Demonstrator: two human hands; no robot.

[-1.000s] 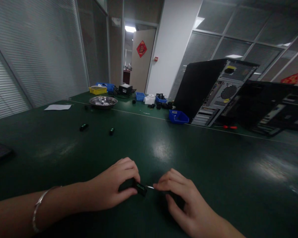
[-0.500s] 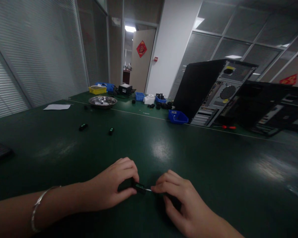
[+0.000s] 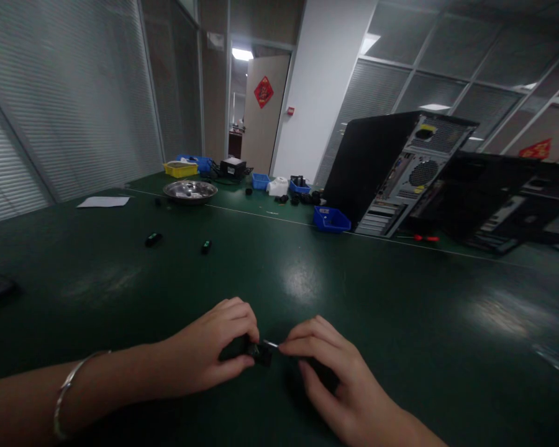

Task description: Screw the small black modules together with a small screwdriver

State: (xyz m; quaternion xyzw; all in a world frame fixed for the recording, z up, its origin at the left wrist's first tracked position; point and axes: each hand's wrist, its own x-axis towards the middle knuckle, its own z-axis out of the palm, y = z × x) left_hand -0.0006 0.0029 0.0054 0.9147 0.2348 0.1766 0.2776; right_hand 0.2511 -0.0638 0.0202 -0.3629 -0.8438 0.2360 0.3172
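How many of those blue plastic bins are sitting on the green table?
4, maybe more hidden. One blue bin sits beside the computer case; two flank the white object near the door; one is behind the yellow bin.

The room is dim. Ceiling panel lights (image 3: pixel 434 107) overhead cast soft glare patches on the glossy dark green tabletop (image 3: pixel 302 282). Wide-angle distortion bends the edges; the foreground is murky, slightly soft and grainy.
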